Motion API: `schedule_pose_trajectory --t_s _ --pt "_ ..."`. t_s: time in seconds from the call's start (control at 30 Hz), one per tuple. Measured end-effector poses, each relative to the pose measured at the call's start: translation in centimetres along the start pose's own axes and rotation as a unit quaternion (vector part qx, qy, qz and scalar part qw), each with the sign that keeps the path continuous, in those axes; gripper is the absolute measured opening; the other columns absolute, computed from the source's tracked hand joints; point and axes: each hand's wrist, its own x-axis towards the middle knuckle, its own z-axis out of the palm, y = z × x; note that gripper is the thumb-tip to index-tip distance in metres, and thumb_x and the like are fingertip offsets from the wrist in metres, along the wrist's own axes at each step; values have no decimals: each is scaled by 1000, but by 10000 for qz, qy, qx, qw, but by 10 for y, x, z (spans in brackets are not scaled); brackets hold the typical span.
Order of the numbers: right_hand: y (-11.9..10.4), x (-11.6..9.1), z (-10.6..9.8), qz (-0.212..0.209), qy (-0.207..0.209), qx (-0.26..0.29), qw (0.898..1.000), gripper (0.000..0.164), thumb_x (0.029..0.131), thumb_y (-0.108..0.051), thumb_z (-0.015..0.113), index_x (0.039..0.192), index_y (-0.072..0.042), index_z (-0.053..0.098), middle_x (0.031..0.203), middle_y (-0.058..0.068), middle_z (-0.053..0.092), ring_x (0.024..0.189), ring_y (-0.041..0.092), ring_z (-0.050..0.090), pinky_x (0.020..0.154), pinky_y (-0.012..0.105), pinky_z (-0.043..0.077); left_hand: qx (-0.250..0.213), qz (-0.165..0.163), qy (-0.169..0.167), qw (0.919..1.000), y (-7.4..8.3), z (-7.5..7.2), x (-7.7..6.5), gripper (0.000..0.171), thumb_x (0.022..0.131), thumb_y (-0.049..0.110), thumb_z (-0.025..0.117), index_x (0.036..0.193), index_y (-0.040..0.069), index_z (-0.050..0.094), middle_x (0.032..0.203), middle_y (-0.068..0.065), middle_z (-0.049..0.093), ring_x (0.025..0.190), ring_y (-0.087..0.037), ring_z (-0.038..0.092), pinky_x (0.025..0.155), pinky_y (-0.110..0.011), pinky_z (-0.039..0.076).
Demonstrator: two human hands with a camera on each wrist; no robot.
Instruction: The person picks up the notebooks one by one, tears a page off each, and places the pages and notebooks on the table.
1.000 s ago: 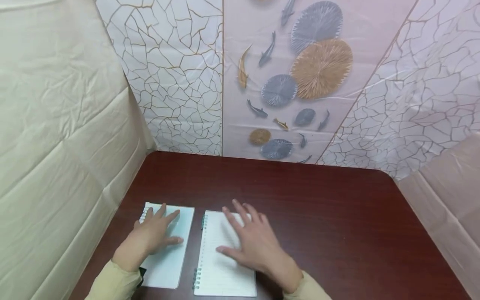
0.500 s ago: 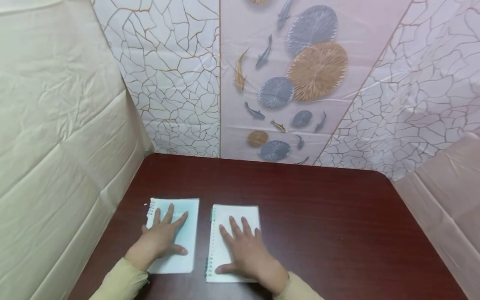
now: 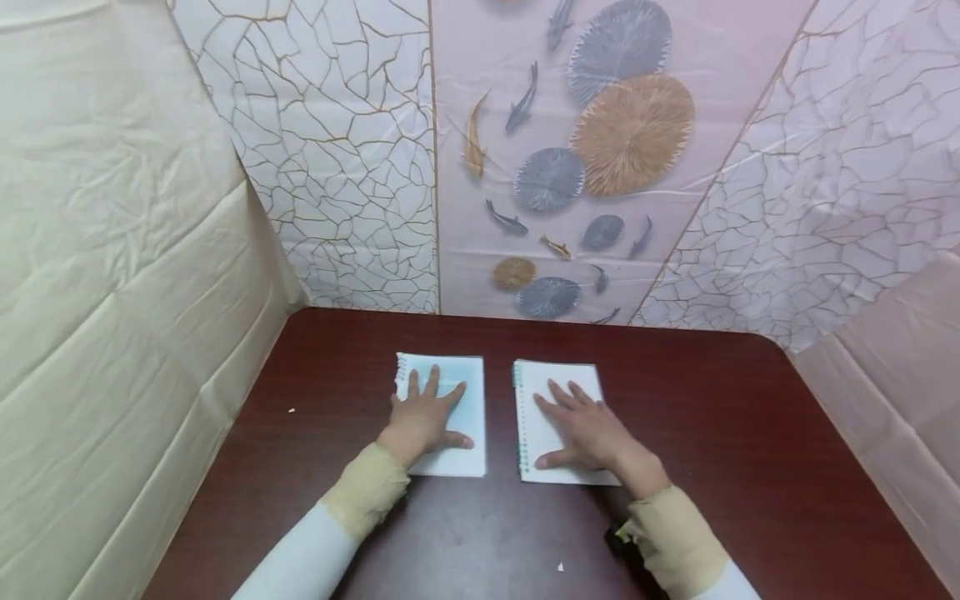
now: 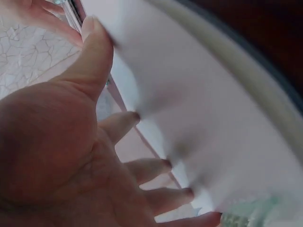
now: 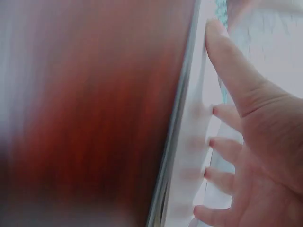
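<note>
Two spiral notebooks lie open-paged, side by side on the table. The left notebook has a page tinted pale blue and rings at its upper left edge. On it rests my left hand, fingers spread; in the left wrist view its fingertips touch the white page. Green rings bind the right notebook, whose page is faintly lined. My right hand lies over that page with thumb and fingers spread wide. The right wrist view shows its fingertips against the paper.
The dark red-brown table has a rounded far right corner. A small white scrap lies at the left, another scrap near the front. Pale cloth hangs along the left side, and a patterned sheet stands behind.
Both notebooks have slid away from me and to the right, with my hands on them. My right hand, earlier raised over its notebook, has come down onto the page.
</note>
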Motion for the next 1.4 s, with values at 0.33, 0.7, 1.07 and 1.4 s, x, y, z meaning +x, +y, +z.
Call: schedule_pose_trajectory --t_s 0.33,0.7,1.07,1.4 --pt "75 -31 -9 55 184 401 9990 105 75 -61 81 155 -5 41 161 29 30 143 58 22 102 81 30 443 29 203 9988 57 20 36 100 76 81 63 159 35 33 168 -18 17 149 -50 13 110 -71 33" --pt "122 -48 -19 229 144 1223 9921 99 76 -48 85 152 0 44 161 33 26 143 62 14 106 81 20 597 186 -11 9980 53 12 43 98 78 81 61 160 37 31 170 -15 15 150 -49 12 112 -69 31" --pt "153 -62 -21 624 322 1708 9828 81 86 -39 81 149 -1 48 162 30 27 146 58 9 107 79 17 306 87 42 9995 14 1 38 95 81 76 64 160 35 31 170 -15 11 150 -49 7 115 -70 25" --pt "69 -8 -50 1069 1165 1346 9782 49 100 -22 65 139 6 56 142 35 53 129 52 47 105 66 40 94 146 283 9995 6 6 35 90 84 72 64 159 30 36 169 -19 16 150 -50 8 115 -71 24"
